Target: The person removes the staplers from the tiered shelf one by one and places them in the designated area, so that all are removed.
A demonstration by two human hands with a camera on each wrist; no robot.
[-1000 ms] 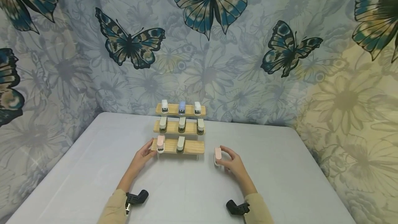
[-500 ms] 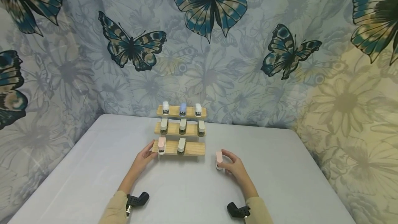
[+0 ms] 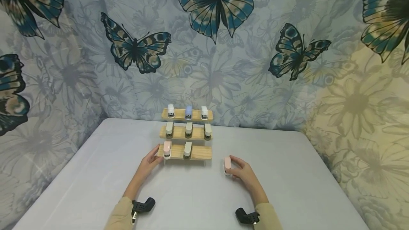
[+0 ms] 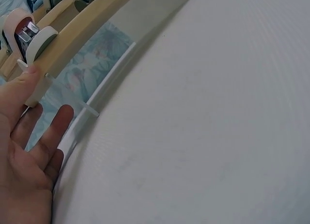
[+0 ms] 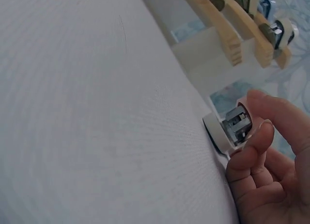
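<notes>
A three-tier wooden display rack [image 3: 202, 152] holds small staplers in rows. My left hand [image 3: 149, 162] grips the left end of its lowest board, thumb on the edge and index finger beneath, beside a pink stapler [image 4: 17, 28] on that board. Right of the rack, my right hand [image 3: 244, 173] holds another pink stapler [image 3: 227, 164] between thumb and fingers. In the right wrist view this stapler shows its metal front and white base [image 5: 218, 132], low over the white table. A pale green stapler [image 3: 187, 149] stands mid-board on the lowest tier, with bare wood to its right.
Three pale green staplers, the central one [image 3: 189, 130] among them, stand on the middle tier. The top tier bears a blue stapler [image 3: 188, 112] between two white ones. The rack stands toward the back of the white table [image 3: 191, 201], before a butterfly-patterned backdrop [image 3: 217, 81].
The head view has shifted slightly. My right hand, with the pink stapler, has drifted a little toward me and away from the rack. The left hand keeps its place on the rack.
</notes>
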